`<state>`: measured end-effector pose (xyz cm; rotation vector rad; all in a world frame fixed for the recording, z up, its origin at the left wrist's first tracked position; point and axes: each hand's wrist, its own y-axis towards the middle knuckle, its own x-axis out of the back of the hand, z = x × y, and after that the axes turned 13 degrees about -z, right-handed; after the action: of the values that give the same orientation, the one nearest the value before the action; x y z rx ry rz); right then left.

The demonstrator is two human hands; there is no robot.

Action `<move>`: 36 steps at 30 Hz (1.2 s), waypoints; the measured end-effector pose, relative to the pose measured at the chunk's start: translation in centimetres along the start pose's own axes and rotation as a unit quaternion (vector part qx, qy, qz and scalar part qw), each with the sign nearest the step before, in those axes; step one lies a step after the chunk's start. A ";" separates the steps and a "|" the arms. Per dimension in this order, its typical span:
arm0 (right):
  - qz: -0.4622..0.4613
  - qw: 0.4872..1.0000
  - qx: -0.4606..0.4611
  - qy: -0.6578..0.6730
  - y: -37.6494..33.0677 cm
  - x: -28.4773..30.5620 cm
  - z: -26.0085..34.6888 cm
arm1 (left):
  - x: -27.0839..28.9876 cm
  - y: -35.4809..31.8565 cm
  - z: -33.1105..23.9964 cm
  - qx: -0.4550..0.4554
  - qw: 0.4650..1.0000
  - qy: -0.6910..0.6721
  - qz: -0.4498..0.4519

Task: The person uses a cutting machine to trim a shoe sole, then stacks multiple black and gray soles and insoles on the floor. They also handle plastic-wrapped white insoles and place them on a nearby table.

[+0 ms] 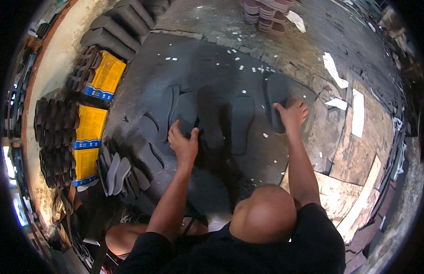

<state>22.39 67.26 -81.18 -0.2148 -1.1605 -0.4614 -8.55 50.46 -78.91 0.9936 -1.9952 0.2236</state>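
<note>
A stained pale wall (pixel 51 64) borders the worn grey-brown floor (pixel 207 25).

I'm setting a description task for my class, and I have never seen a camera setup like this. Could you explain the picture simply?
There is no machine here: a person works with two bare hands. The single picture comes from a wide fisheye camera on that person's head, looking down, so straight edges bend near the rim. The picture's left is the person's left.

On the dark surface lie several dark sole-shaped pieces and small white scraps. Yellow-and-blue packages stand at the left.

The left hand is at the near end of one sole, its thumb and fingers apart. The right hand is at another sole, farther right. Whether either hand grips firmly is hard to tell.
</note>
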 end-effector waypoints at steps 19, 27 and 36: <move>0.246 0.939 -0.056 0.235 -14.9 -10.3 6.3 | -4.1 -2.1 4.1 0.039 0.995 -0.002 0.094; 0.392 0.847 -0.072 0.352 -15.4 -9.7 4.4 | -4.6 -2.6 3.1 0.063 0.992 -0.036 0.103; 0.181 0.888 0.067 0.418 -8.1 2.2 3.8 | -3.8 -1.3 0.5 0.061 0.984 -0.129 0.102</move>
<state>16.22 61.03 -78.25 -0.0869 -0.2832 -0.1035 -6.80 51.48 -82.42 0.9305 -2.3476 0.3465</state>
